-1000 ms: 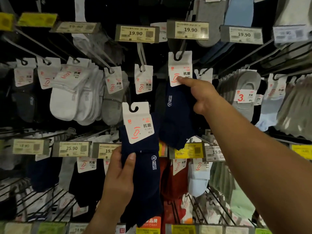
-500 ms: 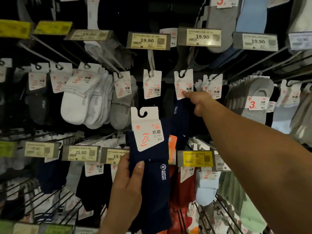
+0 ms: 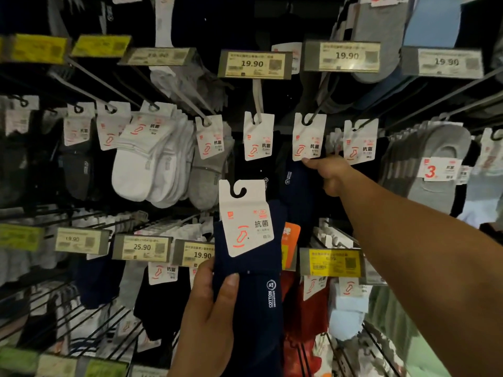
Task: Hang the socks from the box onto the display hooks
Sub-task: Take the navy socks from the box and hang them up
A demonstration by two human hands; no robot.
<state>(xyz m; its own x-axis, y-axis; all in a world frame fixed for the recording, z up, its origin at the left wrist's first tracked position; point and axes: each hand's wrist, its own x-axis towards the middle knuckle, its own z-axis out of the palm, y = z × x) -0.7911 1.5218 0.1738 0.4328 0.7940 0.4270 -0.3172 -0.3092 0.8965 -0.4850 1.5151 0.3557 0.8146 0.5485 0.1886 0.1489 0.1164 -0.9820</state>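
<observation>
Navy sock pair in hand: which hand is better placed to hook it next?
Left, probably. The left hand already grips the navy sock pair, its card's hook slot upright and free. The right hand is busy pinching the hung pair's card on the hook.

I stood in a shop, at a sock display. Rows of metal hooks (image 3: 321,110) carried carded sock packs (image 3: 258,137), and price tags (image 3: 254,63) reading 19.90 and 25.90 sat at the hook ends, some on yellow labels (image 3: 332,262).
</observation>
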